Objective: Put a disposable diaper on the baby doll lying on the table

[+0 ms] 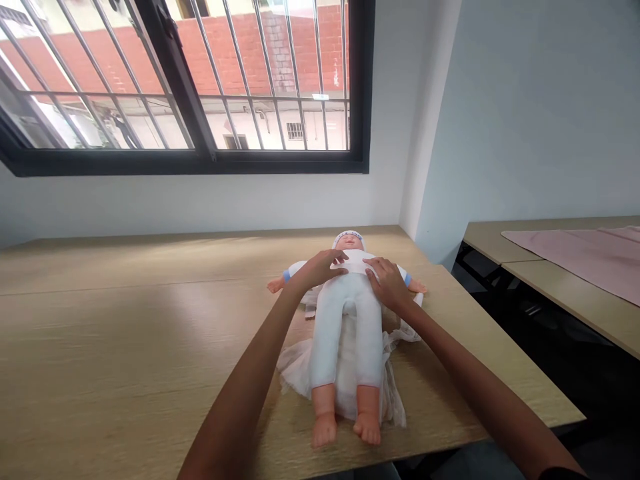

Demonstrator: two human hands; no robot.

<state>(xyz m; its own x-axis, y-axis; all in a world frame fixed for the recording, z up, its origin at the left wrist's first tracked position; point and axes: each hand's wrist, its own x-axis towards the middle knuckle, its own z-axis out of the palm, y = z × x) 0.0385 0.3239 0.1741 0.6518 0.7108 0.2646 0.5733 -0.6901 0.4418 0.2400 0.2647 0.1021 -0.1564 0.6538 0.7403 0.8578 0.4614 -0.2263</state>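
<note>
While 1 baby doll (349, 293) lies face-up on the tabletop (150, 353), the left hand (323, 268) and right hand (389, 283) flank its white top (355, 262). Both half-open, loosely curved; contact unclear.

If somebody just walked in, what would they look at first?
Probably the doll, lying face up on the table over a white cloth, with the left hand and right hand at its chest. Next might come the big barred window at the upper left, then the pink cloth on the other table at the right.
</note>
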